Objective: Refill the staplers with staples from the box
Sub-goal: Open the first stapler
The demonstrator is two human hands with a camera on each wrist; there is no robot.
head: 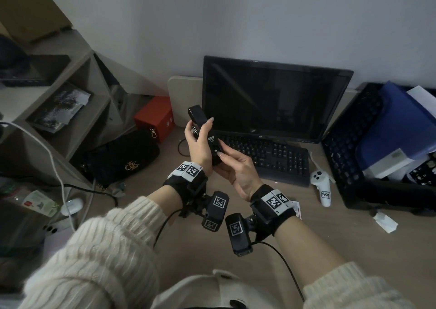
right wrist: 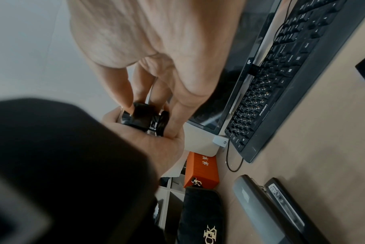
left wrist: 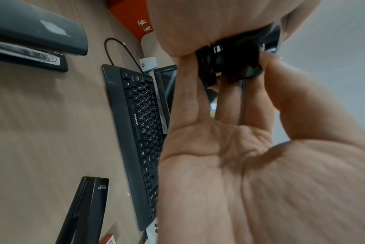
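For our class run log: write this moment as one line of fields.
left hand: grips black stapler | right hand: pinches its lower end | stapler: lifted above desk | other staplers: gray stapler on desk

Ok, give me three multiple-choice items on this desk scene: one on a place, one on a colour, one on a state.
1. Where is the black stapler?
A. held by both hands above the desk
B. lying on the keyboard
C. inside the crate

2. What colour is the box left of the monitor?
A. blue
B. red
C. green

3. What is the monitor's state?
A. screen dark
B. showing a document
C. lying face down

A: left hand and right hand grip it in the air. B: red-orange sides. A: black, unlit screen.
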